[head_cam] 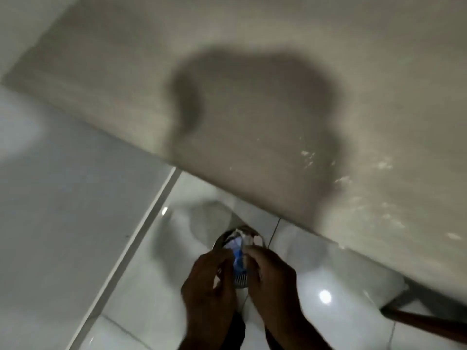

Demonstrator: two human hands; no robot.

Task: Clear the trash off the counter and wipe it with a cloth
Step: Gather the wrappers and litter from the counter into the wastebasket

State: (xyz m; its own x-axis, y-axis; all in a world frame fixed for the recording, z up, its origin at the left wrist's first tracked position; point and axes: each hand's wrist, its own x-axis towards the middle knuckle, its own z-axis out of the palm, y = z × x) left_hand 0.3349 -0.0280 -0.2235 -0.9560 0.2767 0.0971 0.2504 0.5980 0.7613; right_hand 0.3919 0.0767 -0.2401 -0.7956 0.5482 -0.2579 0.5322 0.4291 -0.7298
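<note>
Blurred view, looking steeply down. Your two hands sit low in the middle of the picture, close together over a white tiled floor (328,261).

Your left hand (209,281) is curled closed, fingers pinching the left side of a crumpled wrapper (238,257), blue and white, with a silvery ribbed edge showing at its lower end between your hands. Your right hand (271,276) is likewise closed, fingertips gripping the right side of the same wrapper. Both hands touch it; it hangs between them, off any surface.

Just beyond your fingertips, partly hidden by the wrapper, there is a round bin (250,232) with a shiny metal rim on the floor. White and blue scraps show inside its opening. The wrapper is at the near side of that opening; whether it touches the rim, you cannot tell from this blur.

The counter (252,72), a pale beige slab, fills the upper half and runs diagonally from upper left to lower right. A large soft shadow of your head lies across it. Small whitish flecks (308,155) are scattered on its right part, near the front edge.

A white cabinet front (63,198) stands at the left below the counter edge. A dark brown stick (429,322) slants in at the lower right corner.
</note>
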